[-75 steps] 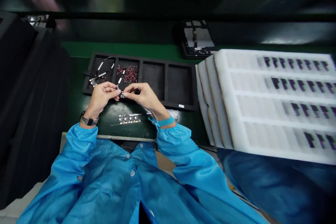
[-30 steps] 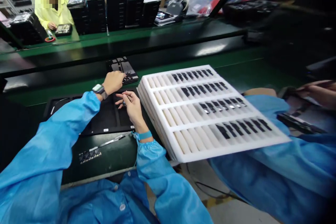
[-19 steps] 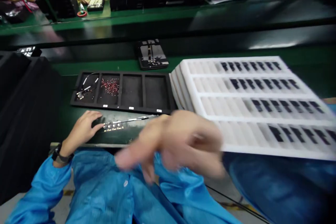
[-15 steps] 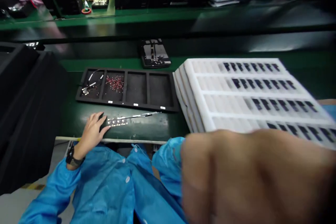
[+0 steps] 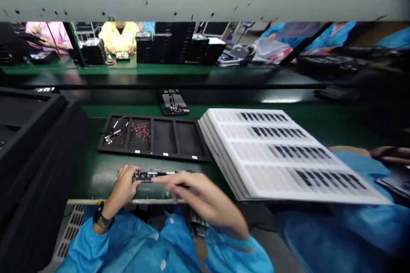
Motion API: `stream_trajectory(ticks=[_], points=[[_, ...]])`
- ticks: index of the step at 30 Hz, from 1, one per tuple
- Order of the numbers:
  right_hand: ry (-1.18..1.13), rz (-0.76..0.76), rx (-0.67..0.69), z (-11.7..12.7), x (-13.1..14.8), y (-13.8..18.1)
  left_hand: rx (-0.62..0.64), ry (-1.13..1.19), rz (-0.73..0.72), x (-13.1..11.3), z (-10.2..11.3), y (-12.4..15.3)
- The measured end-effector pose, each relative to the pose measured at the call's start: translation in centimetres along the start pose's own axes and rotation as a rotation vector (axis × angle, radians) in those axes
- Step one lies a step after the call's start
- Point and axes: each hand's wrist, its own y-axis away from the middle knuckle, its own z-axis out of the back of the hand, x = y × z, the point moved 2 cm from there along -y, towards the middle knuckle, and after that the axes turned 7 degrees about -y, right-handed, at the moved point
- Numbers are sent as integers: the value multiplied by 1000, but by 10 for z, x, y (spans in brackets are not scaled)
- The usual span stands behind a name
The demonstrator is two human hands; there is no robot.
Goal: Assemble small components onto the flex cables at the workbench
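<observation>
My left hand (image 5: 125, 186) rests on the green bench mat with its fingers curled on the left end of a thin strip of small parts (image 5: 150, 175). My right hand (image 5: 195, 196) hovers just right of it, fingers stretched toward the strip and blurred by motion; nothing shows in it. Behind them lies a black compartment tray (image 5: 166, 138) that holds small red parts (image 5: 143, 129) and a few cables (image 5: 115, 133) in its left cells.
White foam trays (image 5: 256, 166) with rows of dark parts are stacked at the right. Black trays (image 5: 28, 136) stand at the left. A dark device (image 5: 173, 102) lies on the belt behind. A co-worker's blue sleeve (image 5: 352, 222) is at right; other people sit across the line.
My right hand came back from close to the camera down to the strip. My left hand closed on the strip's left end. The view tilted up, showing a grey rail overhead.
</observation>
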Motion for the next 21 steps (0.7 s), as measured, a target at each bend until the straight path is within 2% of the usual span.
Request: stream_trajectory(ticks=[4,7,9,15,18,21], points=[[189,-151,57,-57,-70,-12,38,19,15,-2,3,-7],[370,-221,122,-80,-101,-8,92,0,61,-5,8,-13],[469,-254,174,-86,-104,-6,128,-31,77,-6,11,-18],[616,-250,291,-85,-83,-13,146,-100,30,3,9,-28],[637,-229,294,-84,-83,-14,133,-99,8,7,8,-30],[584,-201,224,-84,-90,-12,130,-42,26,6,14,-32]])
